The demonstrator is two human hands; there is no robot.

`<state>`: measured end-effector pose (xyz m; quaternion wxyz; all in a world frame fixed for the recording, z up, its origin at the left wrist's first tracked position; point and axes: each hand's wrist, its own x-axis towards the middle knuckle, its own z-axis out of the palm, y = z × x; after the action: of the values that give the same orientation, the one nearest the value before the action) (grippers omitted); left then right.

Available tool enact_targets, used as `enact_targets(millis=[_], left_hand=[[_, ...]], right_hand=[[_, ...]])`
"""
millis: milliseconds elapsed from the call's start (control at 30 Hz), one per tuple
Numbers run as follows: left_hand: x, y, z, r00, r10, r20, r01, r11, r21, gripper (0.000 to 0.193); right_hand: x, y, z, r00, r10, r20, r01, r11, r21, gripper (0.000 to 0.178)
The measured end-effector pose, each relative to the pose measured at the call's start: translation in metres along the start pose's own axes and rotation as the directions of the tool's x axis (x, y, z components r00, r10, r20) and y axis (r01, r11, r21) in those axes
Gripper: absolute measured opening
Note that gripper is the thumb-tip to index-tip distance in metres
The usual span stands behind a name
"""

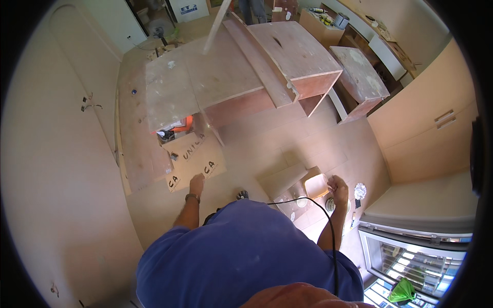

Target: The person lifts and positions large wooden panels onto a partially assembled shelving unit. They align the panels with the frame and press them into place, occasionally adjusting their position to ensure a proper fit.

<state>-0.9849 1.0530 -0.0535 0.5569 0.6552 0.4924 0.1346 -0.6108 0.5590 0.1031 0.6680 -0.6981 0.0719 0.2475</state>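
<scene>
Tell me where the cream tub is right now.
In the head view, the cream tub is right of centre, immediately left of the right hand, above and right of the small white pot.

The shirt (246, 251) is blue; wristwatch (192, 197) and cable (335, 254) are dark.

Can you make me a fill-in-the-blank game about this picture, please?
1. The person's shirt is coloured ____.
2. A dark band goes around the person's ____ wrist.
3. The hand nearest the pale container is the person's ____ one.
4. The bundle by the window is bright ____.

Missing words: blue; left; right; green.
</scene>
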Motion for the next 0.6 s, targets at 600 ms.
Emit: enact_targets(millis=[600], left_hand=[[0.146,0.430,0.013,0.423,0.824,-0.377,-0.703,0.561,0.437,0.054]], right_hand=[[0.095,-0.197,0.140,0.931,-0.325,0.168,0.354,0.917,-0.185,0.046]])
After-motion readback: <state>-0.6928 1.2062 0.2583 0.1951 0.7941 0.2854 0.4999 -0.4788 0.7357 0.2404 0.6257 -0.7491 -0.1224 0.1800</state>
